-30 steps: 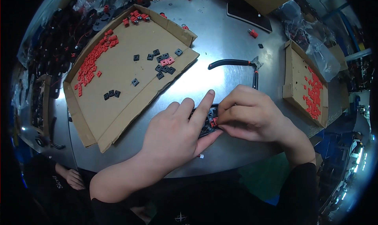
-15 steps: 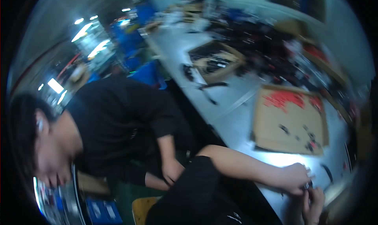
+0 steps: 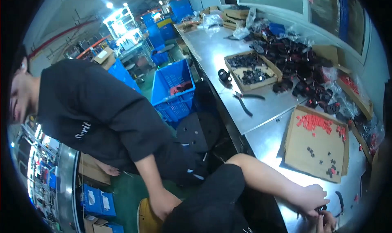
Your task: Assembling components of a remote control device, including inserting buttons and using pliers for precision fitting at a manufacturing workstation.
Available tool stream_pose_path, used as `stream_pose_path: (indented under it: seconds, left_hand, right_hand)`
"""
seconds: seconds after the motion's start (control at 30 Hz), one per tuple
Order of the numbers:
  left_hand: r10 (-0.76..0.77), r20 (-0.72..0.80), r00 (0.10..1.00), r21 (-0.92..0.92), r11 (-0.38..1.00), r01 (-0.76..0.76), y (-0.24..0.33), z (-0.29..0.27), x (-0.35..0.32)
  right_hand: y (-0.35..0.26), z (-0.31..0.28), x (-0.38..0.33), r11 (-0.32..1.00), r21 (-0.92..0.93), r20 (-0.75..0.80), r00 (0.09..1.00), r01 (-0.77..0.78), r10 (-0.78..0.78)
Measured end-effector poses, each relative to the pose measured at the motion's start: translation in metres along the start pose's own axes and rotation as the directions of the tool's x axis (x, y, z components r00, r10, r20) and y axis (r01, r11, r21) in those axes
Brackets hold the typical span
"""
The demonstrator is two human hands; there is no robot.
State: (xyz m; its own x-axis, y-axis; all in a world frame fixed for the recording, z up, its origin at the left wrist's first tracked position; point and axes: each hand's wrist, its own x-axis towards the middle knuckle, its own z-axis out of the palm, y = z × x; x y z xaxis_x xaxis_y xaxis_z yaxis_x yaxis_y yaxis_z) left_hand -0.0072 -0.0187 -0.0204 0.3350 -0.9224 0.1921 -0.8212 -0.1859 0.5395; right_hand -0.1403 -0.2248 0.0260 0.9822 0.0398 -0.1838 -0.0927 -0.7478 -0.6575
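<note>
My left hand (image 3: pixel 311 198) is at the near right of the metal bench, its fingers closed on a small dark part (image 3: pixel 322 208). Just below it, at the picture's lower edge, my right hand (image 3: pixel 326 221) has its fingers bent around the same part. Fingers cover most of that part, so its kind does not show. Beside the hands lies a black curved handle (image 3: pixel 339 203). Beyond them sits a shallow cardboard tray (image 3: pixel 304 156) with many small red pieces (image 3: pixel 314 122) and several small black pieces (image 3: pixel 330 168).
Farther along the bench are pliers (image 3: pixel 245 102), a black round part (image 3: pixel 224 75) and a cardboard tray of black parts (image 3: pixel 279 76). A heap of black parts (image 3: pixel 302 65) lines the wall. At left, a person in black (image 3: pixel 102 106) stands close; behind is a blue crate (image 3: pixel 173 86).
My view has shifted and become sharper, so the bench shows farther to the right. The person at left appears farther toward the picture's left edge. My hands remain together around the small part.
</note>
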Motion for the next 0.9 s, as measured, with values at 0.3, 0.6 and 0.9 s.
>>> stream_pose_path:
  seconds: [0.3, 0.6, 0.9]
  left_hand:
    - [0.141, -0.065, 0.988, 0.126, 0.983, -0.132, -0.027, -0.027, -0.028]
    - [0.736, 0.0, 0.676, -0.024, 0.676, -0.736, 0.079, 0.045, 0.09]
    - [0.784, 0.007, 0.621, 0.06, 0.619, -0.783, 0.113, 0.018, 0.082]
  right_hand:
    - [-0.094, 0.044, -0.067, 0.865, 0.269, -0.343, 0.881, 0.424, -0.326]
    - [-0.103, 0.192, -0.221, 0.976, 0.197, -0.663, 0.72, -0.098, 0.206]
    - [-0.112, 0.191, -0.206, 0.998, 0.03, -0.588, 0.806, -0.062, 0.068]
